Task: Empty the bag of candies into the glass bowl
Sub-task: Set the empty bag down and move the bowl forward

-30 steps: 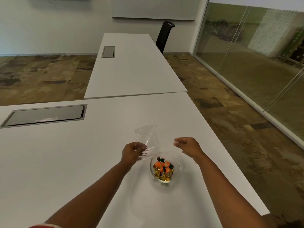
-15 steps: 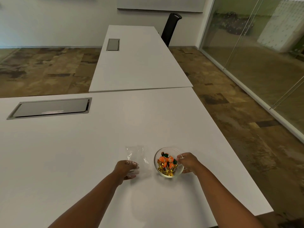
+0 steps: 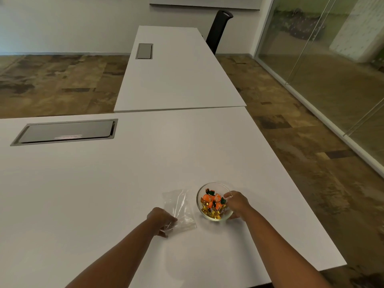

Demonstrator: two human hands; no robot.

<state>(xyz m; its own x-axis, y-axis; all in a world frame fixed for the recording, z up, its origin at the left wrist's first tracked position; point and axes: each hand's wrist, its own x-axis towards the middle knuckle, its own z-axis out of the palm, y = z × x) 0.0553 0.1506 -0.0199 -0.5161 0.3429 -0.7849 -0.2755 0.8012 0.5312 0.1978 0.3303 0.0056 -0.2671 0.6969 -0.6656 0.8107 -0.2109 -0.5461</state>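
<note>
A small glass bowl (image 3: pixel 207 187) stands on the white table (image 3: pixel 104 183), holding several orange, gold and green wrapped candies (image 3: pixel 212 202). My right hand (image 3: pixel 238 203) wraps around the bowl's right side, thumb on the rim. Left of the bowl a clear plastic bag (image 3: pixel 180 206) lies flat on the table and looks empty. My left hand (image 3: pixel 161 220) rests on the bag's near left corner, fingers curled over the plastic.
A grey cable hatch (image 3: pixel 66 132) is set into the table at the far left. A second white table (image 3: pixel 176 69) butts on behind, with a black chair (image 3: pixel 219 28) beyond it. The table's right edge runs near the bowl; a glass wall (image 3: pixel 332 59) stands at right.
The bag, held up in my left hand a second ago, now lies flat on the table. My right hand came down from above the bowl and took hold of its side.
</note>
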